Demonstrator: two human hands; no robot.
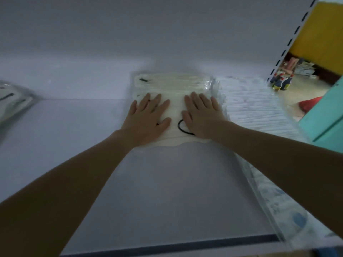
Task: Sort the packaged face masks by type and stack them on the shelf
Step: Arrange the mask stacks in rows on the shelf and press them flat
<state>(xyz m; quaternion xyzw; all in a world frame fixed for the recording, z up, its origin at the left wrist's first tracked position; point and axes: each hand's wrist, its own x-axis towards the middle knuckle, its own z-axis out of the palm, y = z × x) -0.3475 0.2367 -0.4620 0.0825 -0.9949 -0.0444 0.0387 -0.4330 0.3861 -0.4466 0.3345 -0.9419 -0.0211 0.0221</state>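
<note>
A clear packet of cream face masks with black ear loops (172, 84) lies flat at the back of the white shelf (167, 191). My left hand (148, 117) and my right hand (202, 115) both press flat on top of it, fingers straight and spread. Right beside it sits a packet of white masks (250, 106), and a packet with a blue pattern (289, 210) runs along the shelf's right side. Another packet with black loops (13, 102) lies at the far left edge.
The shelf's back wall (130, 43) rises just behind the packets. A slotted upright post (289, 41) bounds the shelf on the right. Beyond it are a yellow wall, small bottles (281, 82) on the floor and a teal surface (326, 115).
</note>
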